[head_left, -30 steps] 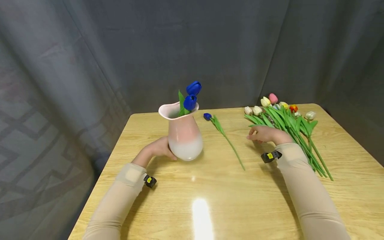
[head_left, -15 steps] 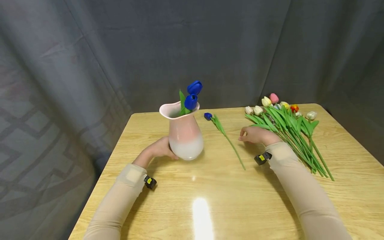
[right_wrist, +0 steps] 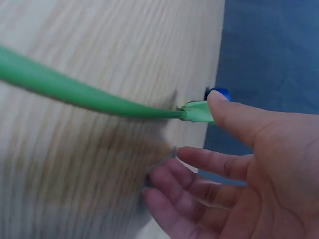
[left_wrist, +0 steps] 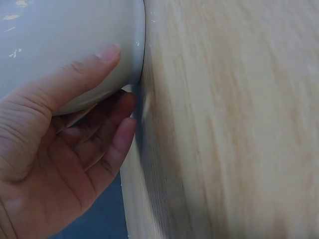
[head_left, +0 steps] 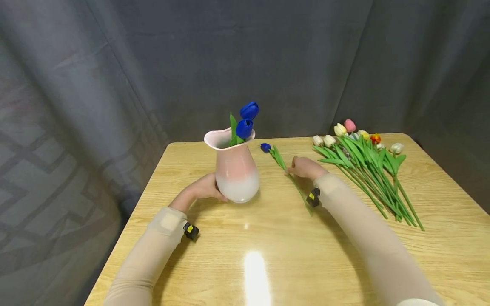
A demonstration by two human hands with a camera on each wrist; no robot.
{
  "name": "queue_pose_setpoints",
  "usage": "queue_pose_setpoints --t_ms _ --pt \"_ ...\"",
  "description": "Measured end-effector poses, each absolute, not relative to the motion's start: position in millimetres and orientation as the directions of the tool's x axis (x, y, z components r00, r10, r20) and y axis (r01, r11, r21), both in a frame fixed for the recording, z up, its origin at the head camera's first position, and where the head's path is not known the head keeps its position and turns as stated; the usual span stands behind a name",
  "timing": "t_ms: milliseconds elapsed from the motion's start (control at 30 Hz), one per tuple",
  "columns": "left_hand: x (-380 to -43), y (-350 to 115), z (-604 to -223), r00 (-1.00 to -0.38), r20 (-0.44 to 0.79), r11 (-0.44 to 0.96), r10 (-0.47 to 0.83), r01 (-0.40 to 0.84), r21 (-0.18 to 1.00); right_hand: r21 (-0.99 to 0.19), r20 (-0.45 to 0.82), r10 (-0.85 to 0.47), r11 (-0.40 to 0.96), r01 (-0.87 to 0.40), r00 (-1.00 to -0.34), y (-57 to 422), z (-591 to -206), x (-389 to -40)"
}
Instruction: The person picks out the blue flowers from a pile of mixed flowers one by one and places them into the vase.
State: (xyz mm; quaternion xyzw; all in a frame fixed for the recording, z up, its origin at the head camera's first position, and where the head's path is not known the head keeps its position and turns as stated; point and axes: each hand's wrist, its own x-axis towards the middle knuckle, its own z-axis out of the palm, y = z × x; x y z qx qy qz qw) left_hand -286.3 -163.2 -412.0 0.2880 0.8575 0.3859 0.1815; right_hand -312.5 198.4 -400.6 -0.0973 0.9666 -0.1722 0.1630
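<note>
A pink-and-white vase (head_left: 236, 172) with a flared, wavy rim stands left of the table's middle. Two blue tulips (head_left: 244, 128) with green leaves stick up out of it. My left hand (head_left: 204, 187) holds its lower left side; in the left wrist view the thumb (left_wrist: 89, 74) lies along the white wall and the fingers curl about the base. Right of the vase lies a single blue tulip (head_left: 278, 157). My right hand (head_left: 305, 167) is over its stem (right_wrist: 84, 94), thumb and fingers spread apart, with the stem passing near the gap between them.
A pile of tulips (head_left: 367, 163) in white, yellow, pink and orange lies on the right, its stems pointing toward the front. The wooden table (head_left: 214, 255) ends at a grey curtain (head_left: 291, 76) behind, with more curtain at both sides.
My right hand has moved left, from beside the tulip pile to the lone blue tulip's stem. My left hand and the vase stay nearly where they were.
</note>
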Motion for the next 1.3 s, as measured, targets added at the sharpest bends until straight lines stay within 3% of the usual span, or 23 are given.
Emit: queue_pose_setpoints --t_ms 333,500,700,867,1067,1300 --pt "-287.0 -157.9 -415.0 -0.751 -0.069 0.517 0.656 0.382 0.766 -0.424 -0.307 -0.208 0.904 -0.063 -0.929 192.6 -409.0 -315.4" --pt "-285.5 -158.5 -417.1 -0.747 -0.074 0.512 0.661 0.376 0.773 -0.610 -0.285 -0.192 0.792 0.023 -0.939 197.0 -407.8 -302.4" --pt "-284.4 -161.0 -416.3 -0.755 -0.082 0.517 0.651 0.362 0.776 -0.833 -0.196 -0.143 0.546 0.088 -0.970 206.5 -390.2 -292.3" --pt "-283.2 -162.7 -413.6 -0.758 -0.086 0.524 0.646 0.360 0.772 -0.899 0.074 -0.099 0.424 -0.109 -0.992 209.7 -357.9 -279.6" --pt "-283.8 -163.7 -411.1 -0.765 -0.083 0.533 0.639 0.362 0.765 -0.849 0.396 -0.076 0.349 -0.396 -0.915 206.9 -318.0 -251.7" --pt "-284.9 -163.1 -410.7 -0.760 -0.088 0.538 0.644 0.369 0.758 -0.788 0.502 -0.137 0.335 -0.517 -0.854 197.0 -302.7 -219.6"
